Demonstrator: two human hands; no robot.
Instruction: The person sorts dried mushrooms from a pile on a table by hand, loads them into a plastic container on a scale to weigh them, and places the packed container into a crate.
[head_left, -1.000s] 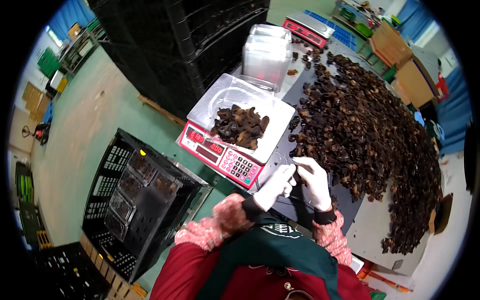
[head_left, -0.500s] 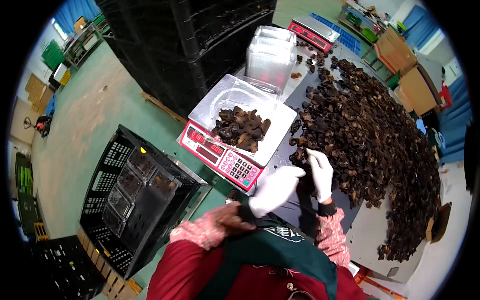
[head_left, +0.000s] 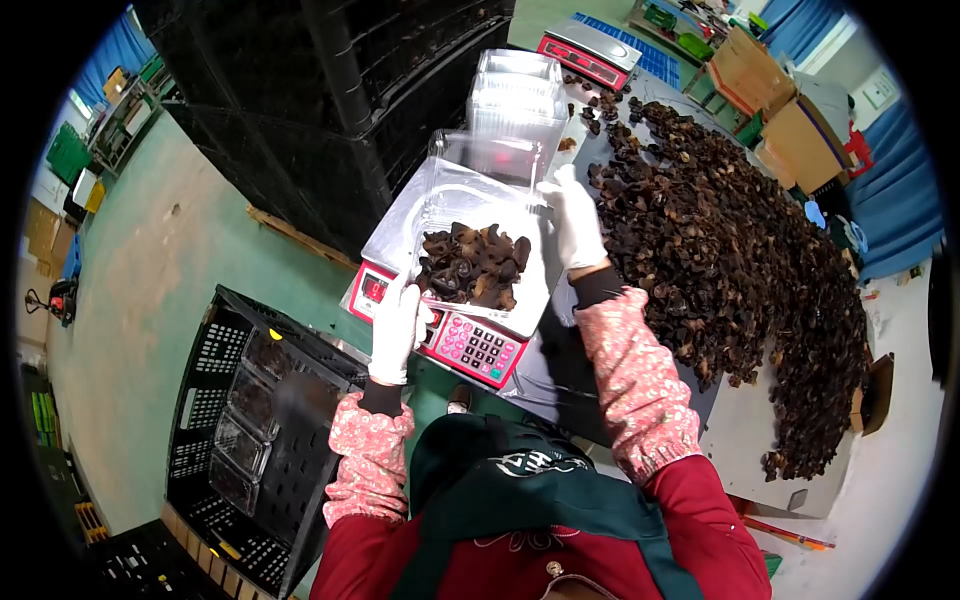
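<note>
Dark dried wood ear mushrooms (head_left: 470, 268) lie in a clear plastic box (head_left: 440, 205) on the red and white digital scale (head_left: 470, 345). My left hand (head_left: 398, 325), in a white glove, is closed on the box's near left edge, just above the scale's display. At the box's far right side my gloved right hand (head_left: 575, 220) pinches its edge. A clear lid-like panel stands at the back of the box, in front of a stack of clear boxes (head_left: 515, 95); glare blurs where they separate.
A big heap of wood ear mushrooms (head_left: 720, 230) covers the table's right side. A second scale (head_left: 590, 50) stands at the back. Tall black crates (head_left: 270, 110) rise behind on the left. A black crate (head_left: 225, 400) holding filled clear boxes sits lower left.
My hands were together in front of the scale. Now they are apart, the left on the box's left edge and the right at its far right side. The view has shifted slightly.
</note>
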